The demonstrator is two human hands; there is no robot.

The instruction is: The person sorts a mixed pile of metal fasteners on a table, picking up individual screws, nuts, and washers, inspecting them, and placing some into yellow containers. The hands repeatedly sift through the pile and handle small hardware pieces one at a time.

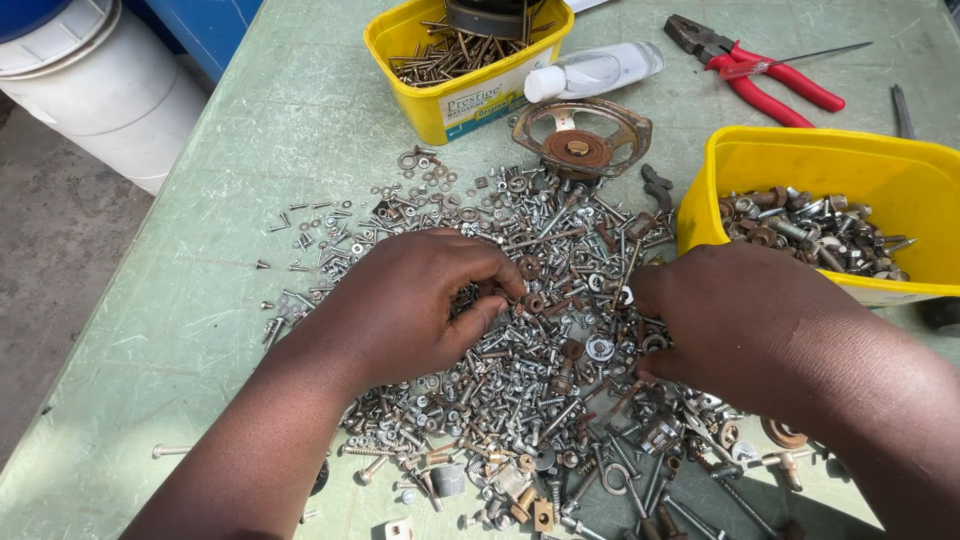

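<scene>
Green tabletop (250,180), scratched, carries a hardware pile (540,330) at frame centre, spreading upper left to lower right; pieces point every way. Left hand (410,305) curled on the pile, fingertips pinching small pieces; which ones, cannot tell. Right hand (735,325) knuckles-up on the pile, grip hidden. Yellow tub (455,65), top centre: screws. Yellow bin (830,165), right: nuts, bolts.

Head-worn, looking steeply down, close above a worn pale-green tabletop (250,150); far edge at top, near edge toward the wearer.
</scene>
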